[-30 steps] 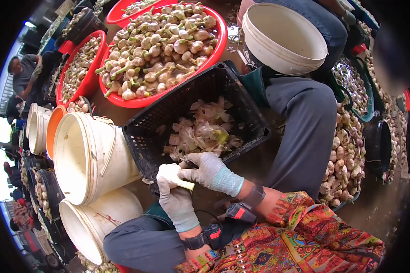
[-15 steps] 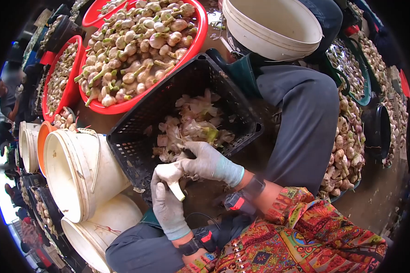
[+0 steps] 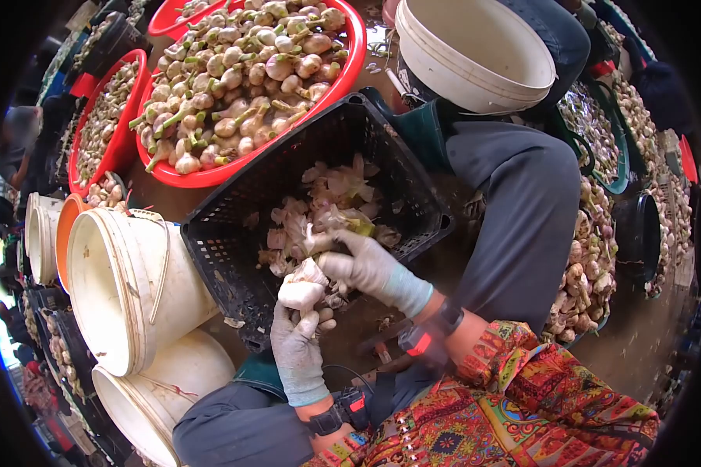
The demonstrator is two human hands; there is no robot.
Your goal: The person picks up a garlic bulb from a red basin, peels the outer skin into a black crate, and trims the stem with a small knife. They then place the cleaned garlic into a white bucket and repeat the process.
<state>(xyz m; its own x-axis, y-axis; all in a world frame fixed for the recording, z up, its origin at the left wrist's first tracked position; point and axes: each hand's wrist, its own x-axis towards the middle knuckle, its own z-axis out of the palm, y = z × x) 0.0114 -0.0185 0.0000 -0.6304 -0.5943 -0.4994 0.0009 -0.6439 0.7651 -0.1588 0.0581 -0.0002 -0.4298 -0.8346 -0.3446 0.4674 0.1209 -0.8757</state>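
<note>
One garlic bulb [image 3: 302, 293] is clasped in the gloved left hand [image 3: 297, 354], whose fingers cup it from below near the close edge of a black crate [image 3: 343, 132]. Its rounded white side faces the wearer, and ragged, pinkish skin shows on the side toward the crate; the fingers hide its underside, so I cannot tell where the stem points or how the long axis runs. The gloved right hand [image 3: 374, 274] reaches in just beside the bulb, thumb and forefinger by a pale strip of skin; whether they pinch it, I cannot tell. Loose papery skins [image 3: 343, 191] lie heaped in the crate. Beyond it, a red basin [image 3: 352, 66] is piled with stemmed bulbs, and a smaller red basin [image 3: 131, 144] holds more. White buckets [image 3: 175, 272] and an orange bucket [image 3: 68, 241] are grouped to the left; a white tub [image 3: 475, 58] is at the top. More garlic [image 3: 588, 272] is heaped on the right, beside brown, wet-looking floor [image 3: 623, 335]. Another person [image 3: 17, 148] sits blurred at far left.
</note>
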